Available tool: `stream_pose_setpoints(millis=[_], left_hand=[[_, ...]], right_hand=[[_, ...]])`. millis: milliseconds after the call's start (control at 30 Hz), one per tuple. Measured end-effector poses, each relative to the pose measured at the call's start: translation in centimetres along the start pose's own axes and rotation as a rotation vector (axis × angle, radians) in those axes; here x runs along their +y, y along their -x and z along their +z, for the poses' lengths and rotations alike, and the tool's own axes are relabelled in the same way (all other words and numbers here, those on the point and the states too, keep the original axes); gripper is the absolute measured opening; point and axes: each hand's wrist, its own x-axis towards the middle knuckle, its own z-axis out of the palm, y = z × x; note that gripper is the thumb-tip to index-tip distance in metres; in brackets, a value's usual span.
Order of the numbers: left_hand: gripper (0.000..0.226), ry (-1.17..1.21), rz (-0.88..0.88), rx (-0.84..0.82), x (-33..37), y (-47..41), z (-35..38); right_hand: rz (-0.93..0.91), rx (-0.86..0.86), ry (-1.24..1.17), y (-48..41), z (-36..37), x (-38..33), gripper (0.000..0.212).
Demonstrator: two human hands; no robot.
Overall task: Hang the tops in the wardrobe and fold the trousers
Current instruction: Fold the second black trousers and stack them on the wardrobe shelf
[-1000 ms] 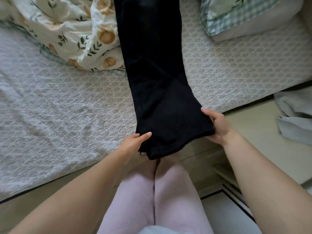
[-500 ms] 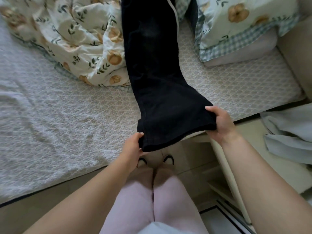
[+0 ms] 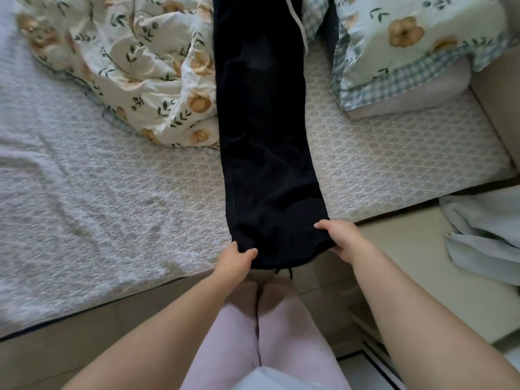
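Left hand [image 3: 235, 258] and right hand [image 3: 342, 240] each pinch a hem corner of the black trousers [image 3: 264, 136] stretched across the bed [image 3: 112, 192]; no writing readable.

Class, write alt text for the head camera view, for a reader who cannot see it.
A person's left hand and right hand grip the hem corners of black trousers stretched lengthwise across a bed. A floral duvet lies left of them, a floral pillow right.
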Motion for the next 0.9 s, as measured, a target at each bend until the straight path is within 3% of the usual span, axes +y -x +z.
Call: stream_pose_setpoints(millis=[67,133,167,233,300,333,367,400,467,567,733,833,900], left_hand=[[0.03,-0.131,0.016,0.079,0.7,0.2,-0.9],[0.034,-0.043,0.035,0.12,3.5,0.8,-2.5],[0.031,0.074,0.076,0.127,5.6,1.2,-3.5],[0.021,0.342,0.271,0.186,10.2,2.6,-5.8],[0.027,0.492,0.514,0.372,13.3,3.0,-7.2],[0.033,0.492,0.532,0.443,13.7,2.5,-7.3],[0.038,0.419,0.442,0.465,13.2,1.5,-7.1],[0.042,0.255,0.267,0.438,11.7,0.4,-6.5],[0.046,-0.083,-0.1,0.235,7.1,-0.9,-4.6],[0.044,-0.224,-0.278,-0.006,1.6,-0.4,-2.9],[0.038,-0.233,-0.235,-0.009,1.1,-0.5,-3.1],[0.021,-0.222,-0.216,0.002,4.7,-0.8,-4.2],[0.016,-0.089,-0.231,0.001,10.2,-0.8,-6.3]], right_hand=[[0.05,-0.135,0.007,0.5,-0.5,-1.4,0.002],[0.008,-0.181,0.066,1.6,-1.2,-4.6,0.005],[-0.102,-0.149,0.11,2.4,-1.6,-6.8,0.008],[-0.493,0.074,0.184,4.7,-2.4,-10.8,0.015],[-0.88,0.285,0.09,7.1,-2.7,-12.9,0.022],[-0.921,0.327,0.063,7.1,-2.5,-12.6,0.024],[-0.843,0.331,0.128,6.1,-2.2,-11.4,0.023],[-0.633,0.301,0.283,4.4,-1.6,-8.9,0.023],[-0.182,0.189,0.523,0.4,-0.7,-2.6,0.033],[0.142,0.087,0.34,-1.6,-0.3,3.6,0.023],[0.207,0.042,0.325,-0.5,-0.2,4.2,0.019],[0.156,0.041,0.408,1.0,-0.4,-1.3,0.017],[0.106,-0.019,0.441,2.3,-0.7,-8.0,0.018]])
